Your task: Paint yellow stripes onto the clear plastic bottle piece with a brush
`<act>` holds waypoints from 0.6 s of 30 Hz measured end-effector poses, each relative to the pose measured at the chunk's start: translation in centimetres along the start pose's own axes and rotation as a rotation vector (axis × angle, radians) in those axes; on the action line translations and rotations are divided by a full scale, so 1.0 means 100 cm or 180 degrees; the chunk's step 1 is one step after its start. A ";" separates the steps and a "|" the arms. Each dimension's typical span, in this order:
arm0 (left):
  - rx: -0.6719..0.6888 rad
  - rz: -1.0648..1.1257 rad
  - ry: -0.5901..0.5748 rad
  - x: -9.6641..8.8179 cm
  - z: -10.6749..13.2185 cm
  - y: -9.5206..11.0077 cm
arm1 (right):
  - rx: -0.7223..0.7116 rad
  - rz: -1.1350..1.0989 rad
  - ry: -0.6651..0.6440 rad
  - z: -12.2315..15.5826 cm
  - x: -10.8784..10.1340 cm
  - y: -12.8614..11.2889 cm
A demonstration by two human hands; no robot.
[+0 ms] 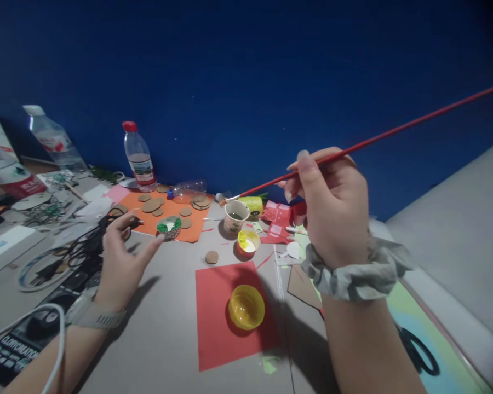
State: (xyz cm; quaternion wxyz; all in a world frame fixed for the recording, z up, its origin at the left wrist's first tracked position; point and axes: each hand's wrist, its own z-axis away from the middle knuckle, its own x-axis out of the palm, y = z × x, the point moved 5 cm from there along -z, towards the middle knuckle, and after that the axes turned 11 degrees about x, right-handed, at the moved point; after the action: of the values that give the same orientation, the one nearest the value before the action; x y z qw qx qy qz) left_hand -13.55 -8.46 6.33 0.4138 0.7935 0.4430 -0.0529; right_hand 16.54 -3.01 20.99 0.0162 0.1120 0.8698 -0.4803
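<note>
Pinching one red paintbrush [353, 148], right hand [332, 213] fingers clamped; left hand [121, 257] fingers apart, near two paint cups [169, 227].

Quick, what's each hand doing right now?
Left hand: open, holding nothing, fingertip near the green paint cup.
Right hand: closed on the red paintbrush.

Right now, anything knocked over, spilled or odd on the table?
One thing: a clear plastic bottle lies on its side at the back edge of the orange sheet, while the red-capped bottle beside it stands upright. No spill visible. Paper scraps litter the table. The right hand holds a red paintbrush mid-air.
</note>
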 end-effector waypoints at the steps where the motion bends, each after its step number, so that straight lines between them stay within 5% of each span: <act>1: -0.0168 -0.0060 -0.0117 0.006 -0.001 -0.004 | 0.0023 -0.0114 -0.0016 0.002 0.006 0.001; 5: -0.0843 -0.0169 -0.0873 0.038 -0.001 -0.025 | 0.0170 -0.0461 -0.0131 0.010 0.030 0.013; 13: -0.0780 0.0235 -0.0712 0.054 -0.008 -0.042 | 0.0621 -0.0738 -0.0460 0.027 0.061 0.031; 18: -0.0832 0.0380 -0.0788 0.055 -0.010 -0.047 | 0.1091 -0.0417 -0.1030 0.037 0.093 0.064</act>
State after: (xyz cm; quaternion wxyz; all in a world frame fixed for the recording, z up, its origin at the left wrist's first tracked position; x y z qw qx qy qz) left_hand -14.03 -2.90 1.61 0.5672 0.7453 0.3440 -0.0675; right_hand 8.50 -1.14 12.36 0.1049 -0.0219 0.7671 -0.6325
